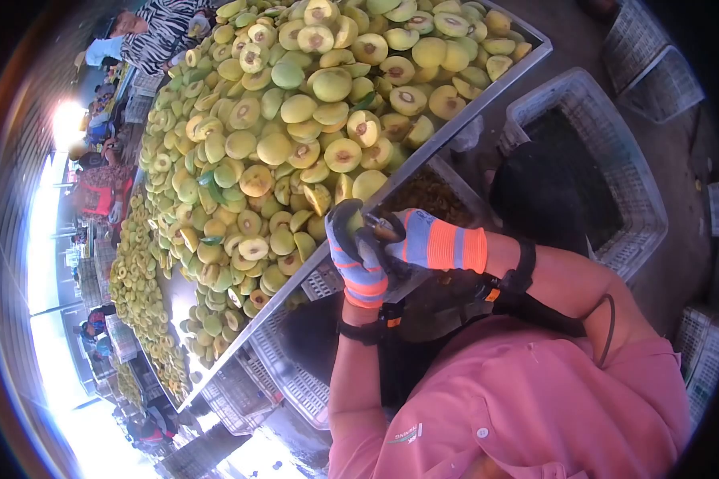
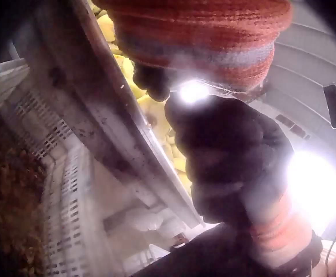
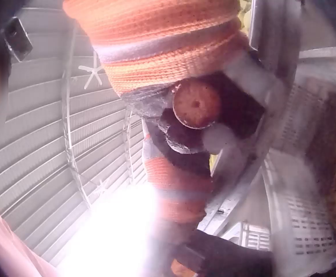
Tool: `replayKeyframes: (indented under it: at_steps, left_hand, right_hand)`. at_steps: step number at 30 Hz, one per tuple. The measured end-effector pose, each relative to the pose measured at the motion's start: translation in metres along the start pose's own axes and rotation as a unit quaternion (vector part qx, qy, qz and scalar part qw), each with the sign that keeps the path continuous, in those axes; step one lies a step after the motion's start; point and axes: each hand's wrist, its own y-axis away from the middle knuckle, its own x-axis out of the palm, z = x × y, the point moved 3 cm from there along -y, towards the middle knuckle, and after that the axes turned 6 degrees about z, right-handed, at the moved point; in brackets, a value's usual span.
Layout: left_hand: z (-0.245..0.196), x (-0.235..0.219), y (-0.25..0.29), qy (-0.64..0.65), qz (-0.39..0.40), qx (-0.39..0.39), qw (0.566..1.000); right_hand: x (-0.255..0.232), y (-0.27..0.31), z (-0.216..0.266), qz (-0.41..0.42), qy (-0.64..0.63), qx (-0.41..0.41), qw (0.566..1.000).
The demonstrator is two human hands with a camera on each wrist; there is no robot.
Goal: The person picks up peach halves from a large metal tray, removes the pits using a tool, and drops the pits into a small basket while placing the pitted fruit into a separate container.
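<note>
Both hands wear striped gloves with dark palms and meet at the metal rim of a fruit-filled table. My left hand point(image 1: 358, 259) holds a green fruit piece point(image 1: 355, 225), partly covered by the fingers. Right against it, my right hand point(image 1: 427, 239) grips a tool by its round brown handle point(image 3: 197, 104), whose end faces the camera in the right wrist view. The tool's working end is hidden between the hands. In the left wrist view the right hand's dark fingers point(image 2: 231, 156) are curled in a fist close below the left cuff point(image 2: 202, 34).
Halved yellow-green fruits point(image 1: 295, 120) heap the table, bordered by a metal rim point(image 1: 455, 112). Below the rim stands a crate of brown scraps point(image 1: 431, 195). A large pale crate point(image 1: 631, 168) is at the right, with more crates point(image 1: 295, 363) under the table. Other people point(image 1: 104, 188) work along the far side.
</note>
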Motion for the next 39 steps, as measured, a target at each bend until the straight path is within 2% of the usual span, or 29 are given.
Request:
replayKeyframes:
  at_steps: [2,3,5,8,11,12,14,15,17,18,20,21,22,24,27,29,30,31,33,36,38,39]
  left_hand:
    - [0.003,-0.001,0.001,-0.064,0.022,0.036,0.997]
    - [0.006,-0.002,0.004,-0.041,0.015,0.021,0.999]
    - [0.010,-0.001,0.010,0.014,-0.003,-0.012,1.000]
    - [-0.005,0.003,0.009,0.092,-0.035,-0.059,0.993]
    - [0.004,0.001,0.011,0.032,-0.054,-0.051,0.997]
    - [0.009,0.002,0.012,0.059,-0.073,-0.072,0.993]
    - [0.018,0.003,0.013,0.113,-0.112,-0.114,0.981]
    - [0.019,0.003,0.013,0.133,-0.108,-0.128,0.977]
    - [0.019,0.001,0.012,0.174,-0.101,-0.154,0.967]
    - [0.020,0.000,0.011,0.166,-0.068,-0.172,0.969]
    - [0.022,-0.007,0.009,0.150,-0.002,-0.209,0.966]
    - [0.022,-0.013,0.007,0.069,0.039,-0.169,0.982]
    - [0.021,-0.019,0.003,-0.013,0.079,-0.127,0.989]
    - [0.021,-0.019,0.005,0.134,0.084,-0.228,0.961]
    - [0.016,-0.012,0.010,0.062,0.029,-0.243,0.968]
    - [0.003,0.001,0.011,0.025,-0.014,-0.194,0.981]
    - [0.001,0.003,0.010,0.056,-0.024,-0.217,0.974]
    - [0.000,0.005,0.010,0.087,-0.034,-0.238,0.967]
    - [-0.002,0.004,0.007,0.005,-0.038,-0.182,0.983]
    - [0.012,0.004,0.011,-0.081,-0.031,-0.120,0.989]
    - [0.020,0.007,0.013,-0.146,-0.028,-0.066,0.987]
    - [0.016,0.006,0.011,-0.065,-0.033,-0.127,0.989]
  right_hand:
    - [-0.001,0.001,0.000,0.027,-0.034,-0.005,0.999]
    - [-0.001,0.002,0.000,0.040,-0.051,-0.007,0.998]
    - [0.001,0.000,-0.007,0.018,0.036,-0.036,0.999]
    - [0.008,0.004,-0.004,-0.002,0.089,-0.069,0.994]
    - [0.007,0.004,-0.003,-0.002,0.190,-0.059,0.980]
    - [0.007,0.004,0.001,0.002,0.236,-0.049,0.971]
    - [0.004,0.009,0.009,-0.013,0.248,-0.029,0.968]
    - [0.003,0.011,0.012,-0.020,0.254,-0.019,0.967]
    - [0.008,0.003,-0.009,-0.022,0.225,-0.048,0.973]
    - [0.007,0.002,-0.002,-0.024,0.211,-0.063,0.975]
    - [-0.001,0.008,0.004,0.019,0.169,0.021,0.985]
    - [-0.003,0.011,0.012,0.040,0.146,0.062,0.986]
    - [-0.001,0.010,0.012,0.033,0.161,0.059,0.985]
    - [0.003,0.011,0.016,0.018,0.192,0.055,0.980]
    - [0.004,0.017,0.027,0.024,0.188,0.071,0.979]
    - [0.008,0.011,0.010,0.044,0.090,0.101,0.990]
    - [0.009,0.009,0.006,0.054,0.040,0.115,0.991]
    - [0.009,0.009,0.004,0.052,0.042,0.100,0.993]
    - [0.007,0.009,0.003,0.048,0.047,0.069,0.995]
    - [0.006,0.010,0.013,0.023,0.181,0.008,0.983]
    - [0.005,0.016,0.022,0.047,0.241,0.034,0.969]
    - [0.004,0.018,0.025,0.058,0.272,0.046,0.959]
